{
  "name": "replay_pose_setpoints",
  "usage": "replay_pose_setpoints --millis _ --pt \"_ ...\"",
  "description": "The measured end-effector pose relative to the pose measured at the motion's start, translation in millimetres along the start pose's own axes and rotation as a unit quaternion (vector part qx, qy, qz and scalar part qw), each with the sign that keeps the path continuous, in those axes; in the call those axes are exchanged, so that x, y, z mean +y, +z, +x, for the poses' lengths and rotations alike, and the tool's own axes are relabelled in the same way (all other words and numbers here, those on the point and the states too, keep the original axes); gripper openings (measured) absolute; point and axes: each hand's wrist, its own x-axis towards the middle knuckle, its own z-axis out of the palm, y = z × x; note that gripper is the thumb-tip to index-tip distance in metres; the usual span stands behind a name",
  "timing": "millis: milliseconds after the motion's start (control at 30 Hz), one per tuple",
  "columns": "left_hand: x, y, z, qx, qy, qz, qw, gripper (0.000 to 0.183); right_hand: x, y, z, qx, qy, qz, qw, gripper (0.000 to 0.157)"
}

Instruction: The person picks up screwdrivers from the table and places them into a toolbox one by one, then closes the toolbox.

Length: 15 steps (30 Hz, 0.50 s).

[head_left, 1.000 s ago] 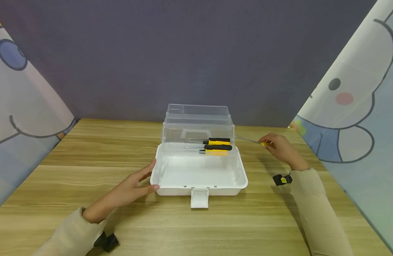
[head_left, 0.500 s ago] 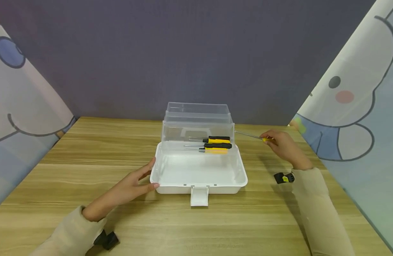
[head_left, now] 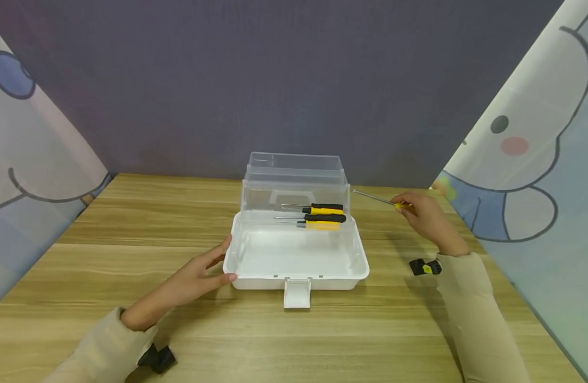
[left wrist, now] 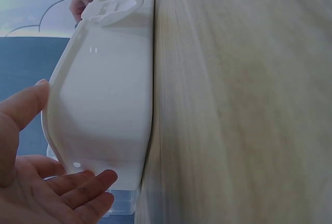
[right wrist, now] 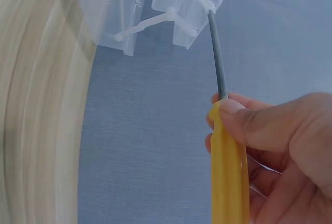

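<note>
My right hand [head_left: 428, 221] pinches a screwdriver with a yellow handle [right wrist: 228, 167] between thumb and fingers. Its metal shaft [head_left: 374, 197] points left, its tip close to the right side of the toolbox's clear tiers [head_left: 296, 175]. The white toolbox [head_left: 300, 283] stands with those tiers raised at the back. Several screwdrivers with black and yellow handles [head_left: 324, 218] lie across the back, partly seen through clear plastic. My left hand [head_left: 193, 276] rests against the toolbox's left end. In the left wrist view its thumb touches the rim and its loosely spread fingers [left wrist: 83, 190] lie at the side wall.
A white latch [head_left: 297, 293] hangs down at the toolbox's front. Wood-grain table [head_left: 131, 229] surrounds it. A dark grey panel [head_left: 294, 80] rises behind, and printed cartoon sheets [head_left: 538, 138] slant in on both sides.
My right hand has moved slightly away from me and to the right, and the screwdriver's tip has risen. The left hand keeps its place on the toolbox.
</note>
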Motion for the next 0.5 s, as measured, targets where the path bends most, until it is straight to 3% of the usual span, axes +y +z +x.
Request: replay_pose_setpoints --millis 500 --pt "1.7 0.0 -0.4 0.003 -0.002 0.006 1.0 0.082 -12.1 -5.0 -1.0 0.007 -0.023 0.004 1.0 0.023"
